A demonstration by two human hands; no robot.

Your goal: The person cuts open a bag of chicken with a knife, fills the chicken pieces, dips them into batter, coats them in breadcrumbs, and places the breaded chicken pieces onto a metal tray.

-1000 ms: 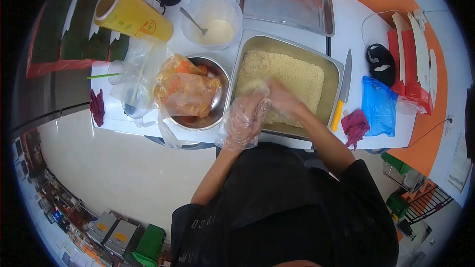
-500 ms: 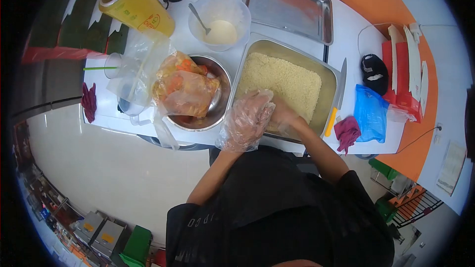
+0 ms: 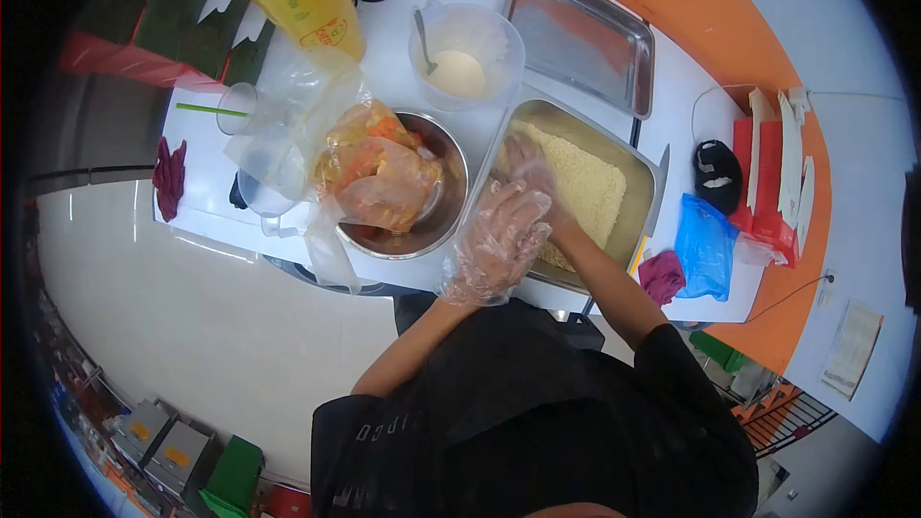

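Crumb tray (image 3: 641, 200) set at counter's (image 3: 686, 69) front edge, prob. for easy reach. L hand (image 3: 499, 238), gloved, held over tray's near-left corner, fingers extended; contents can't be told. R hand (image 3: 531, 169) blurred above crumbs (image 3: 590, 173), grip unclear.

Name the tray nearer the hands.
The deep tray with pale crumbs: the right hand is over it; the shallow tray lies beyond it.

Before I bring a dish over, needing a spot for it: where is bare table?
Bare white tabletop shows between the shallow rectangular steel tray and the black fabric item; a smaller patch, between the far-left purple cloth and the clear plastic jug. Crowded: the round steel bowl and deep rectangular steel pan, with left hand and right hand there.
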